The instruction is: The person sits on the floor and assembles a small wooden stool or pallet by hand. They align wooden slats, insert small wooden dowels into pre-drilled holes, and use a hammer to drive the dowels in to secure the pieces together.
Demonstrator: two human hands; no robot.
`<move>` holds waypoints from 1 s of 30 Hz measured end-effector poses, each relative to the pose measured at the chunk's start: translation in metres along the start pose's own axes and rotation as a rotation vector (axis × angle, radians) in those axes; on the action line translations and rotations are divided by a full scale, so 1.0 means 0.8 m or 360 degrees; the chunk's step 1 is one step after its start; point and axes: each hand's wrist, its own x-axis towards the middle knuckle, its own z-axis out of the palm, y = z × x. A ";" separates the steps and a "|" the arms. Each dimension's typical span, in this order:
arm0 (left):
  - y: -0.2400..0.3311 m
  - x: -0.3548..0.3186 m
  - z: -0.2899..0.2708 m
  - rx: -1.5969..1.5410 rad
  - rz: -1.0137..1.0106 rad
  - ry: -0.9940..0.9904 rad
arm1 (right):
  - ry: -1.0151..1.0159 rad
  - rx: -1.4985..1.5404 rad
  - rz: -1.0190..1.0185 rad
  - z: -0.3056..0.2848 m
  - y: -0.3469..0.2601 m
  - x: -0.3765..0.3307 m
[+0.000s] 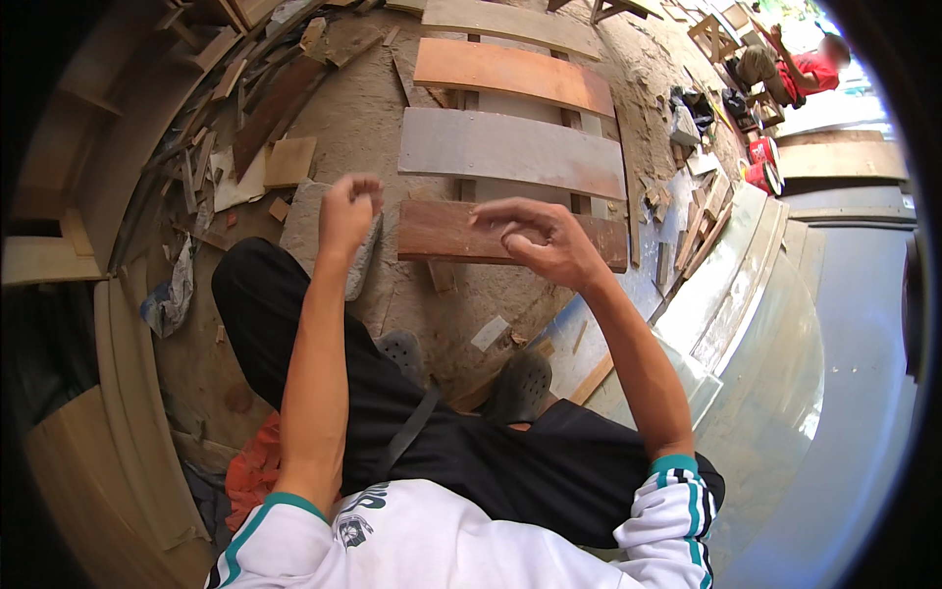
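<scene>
My left hand (351, 214) is raised just left of a dark reddish-brown wooden plank (442, 234), its fingers curled closed. Anything inside that curl is hidden. Over the same plank hovers or rests my right hand (545, 239), with its fingers stretched leftward and the thumb bent; contact with the wood is unclear. Beyond it lie a greyish-coated plank (510, 147), an orange-brown plank (510, 74) and a pale plank (510, 22), set crosswise on supports. Below my left hand shows a grey oblong thing (361, 270) whose kind I cannot make out.
Wood scraps (280, 108) pile up at the left, beside a crumpled plastic bag (172, 294). Large glass-like sheets (756, 324) lean at the right, near red cans (762, 165). A person in red (810, 71) sits at the far right. My grey clogs (520, 386) rest on the ground.
</scene>
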 end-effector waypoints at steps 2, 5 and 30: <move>-0.062 -0.003 0.000 0.0412 -0.0093 -0.0098 | 0.0119 -0.0376 -0.0150 0.000 0.005 0.009; -0.130 -0.014 0.030 0.1147 0.0263 -0.0465 | 0.0088 -0.1009 -0.0259 0.020 0.037 0.012; -0.156 -0.016 0.109 0.0626 0.0837 -0.0518 | 0.0054 -0.1047 -0.0449 0.034 0.079 0.018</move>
